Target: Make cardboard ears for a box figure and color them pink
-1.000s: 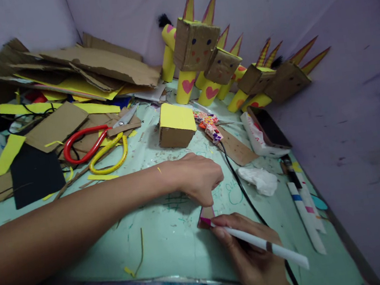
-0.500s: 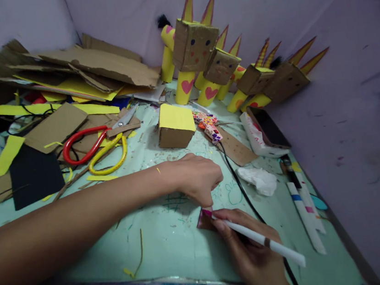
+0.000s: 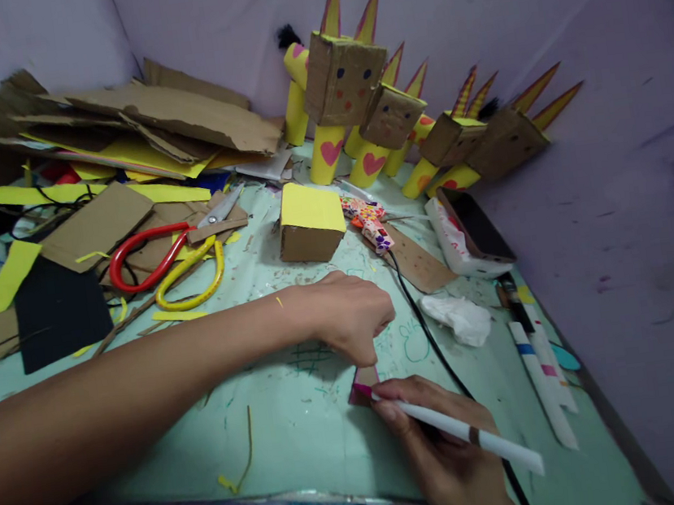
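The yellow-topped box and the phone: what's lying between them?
In the head view, between the yellow-topped box and the phone lie a colourful patterned glue gun and a brown cardboard strip.

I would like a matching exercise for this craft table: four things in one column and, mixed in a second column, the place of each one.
Things:
1. white marker
2. scissors
3. yellow-topped box
4. crumpled tissue

Places:
A. right of the black cable
B. on cardboard scraps, at the left
C. in the right hand
D. behind the left hand, before the cardboard figures

Pairs: 1-C, 2-B, 3-D, 4-A
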`<state>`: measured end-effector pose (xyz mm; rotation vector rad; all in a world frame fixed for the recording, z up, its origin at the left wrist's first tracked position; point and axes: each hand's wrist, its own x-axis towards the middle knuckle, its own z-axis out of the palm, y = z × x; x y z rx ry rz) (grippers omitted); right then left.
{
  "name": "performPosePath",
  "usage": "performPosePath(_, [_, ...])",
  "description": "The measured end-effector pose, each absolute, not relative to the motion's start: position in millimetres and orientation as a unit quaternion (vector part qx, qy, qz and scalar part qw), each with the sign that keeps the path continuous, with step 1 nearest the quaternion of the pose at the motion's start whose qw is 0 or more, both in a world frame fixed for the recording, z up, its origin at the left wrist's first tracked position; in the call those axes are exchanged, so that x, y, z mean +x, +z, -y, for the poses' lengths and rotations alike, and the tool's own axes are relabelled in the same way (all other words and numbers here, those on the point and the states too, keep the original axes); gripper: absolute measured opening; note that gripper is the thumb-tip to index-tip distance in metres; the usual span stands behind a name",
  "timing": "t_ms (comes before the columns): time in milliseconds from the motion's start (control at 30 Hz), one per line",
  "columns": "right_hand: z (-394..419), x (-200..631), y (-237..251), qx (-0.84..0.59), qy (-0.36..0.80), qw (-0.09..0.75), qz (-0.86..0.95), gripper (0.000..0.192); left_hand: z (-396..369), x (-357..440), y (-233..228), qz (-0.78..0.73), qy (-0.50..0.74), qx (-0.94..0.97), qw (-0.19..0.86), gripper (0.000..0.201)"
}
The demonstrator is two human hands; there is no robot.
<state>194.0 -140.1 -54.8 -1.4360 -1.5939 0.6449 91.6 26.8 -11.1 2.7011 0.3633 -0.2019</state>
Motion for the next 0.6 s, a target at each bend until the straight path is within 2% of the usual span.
performPosePath(367, [143, 193, -57, -0.574, 0.271, 0.432, 0.641, 0.018, -27, 92, -13, -0.131, -0.068, 0.97, 0.194, 0.013])
performPosePath(467, [143, 193, -56, -0.599, 0.289, 0.451, 0.595, 0.01, -27, 92, -13, -0.131, -0.069, 0.971, 0.189, 0.014])
performPosePath(600, [135, 208, -52, -0.662, 0.279, 0.481, 0.503, 0.012, -26, 93, -13, -0.135, -0.07, 0.971, 0.186, 0.015])
